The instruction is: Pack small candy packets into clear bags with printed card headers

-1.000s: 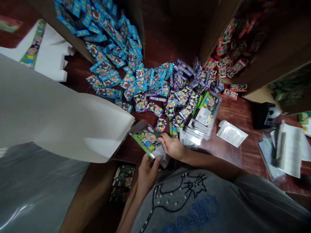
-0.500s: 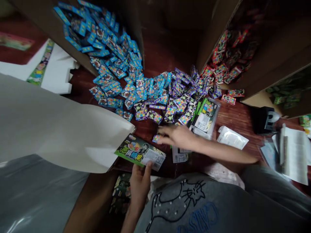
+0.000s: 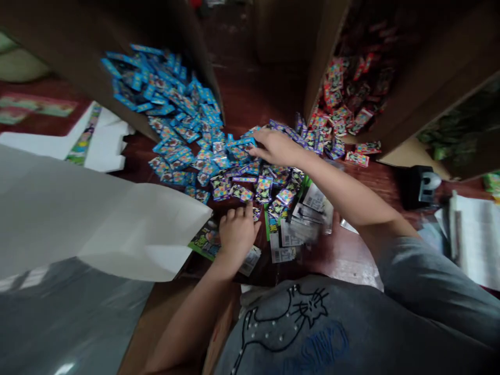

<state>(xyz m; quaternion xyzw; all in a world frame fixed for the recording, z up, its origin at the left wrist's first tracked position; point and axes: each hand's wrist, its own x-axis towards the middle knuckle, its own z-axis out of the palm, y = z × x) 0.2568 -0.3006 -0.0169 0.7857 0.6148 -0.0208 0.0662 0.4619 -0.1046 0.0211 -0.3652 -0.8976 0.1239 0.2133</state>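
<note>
My left hand (image 3: 238, 232) lies palm down over a dark green printed pouch (image 3: 205, 240), fingers spread, its fingertips beside a small purple packet (image 3: 256, 213). Farther up, my right hand (image 3: 277, 147) reaches over where the blue packets (image 3: 209, 148) meet the purple packets (image 3: 264, 187). Its thumb and fingers close around a blue packet (image 3: 247, 142). Several clear-wrapped printed pouches (image 3: 291, 234) lie below my right forearm.
Blue packets spill from a carton (image 3: 213, 67) at left, red packets (image 3: 344, 114) from one at right. A black tape dispenser (image 3: 420, 187) stands right, beside stacked papers (image 3: 474, 234). White sheeting (image 3: 97, 213) covers the left side.
My left hand has let go of the green pouch, which now lies under it. My right hand has moved up from near the loose purple packet into the packet pile. The view has shifted slightly.
</note>
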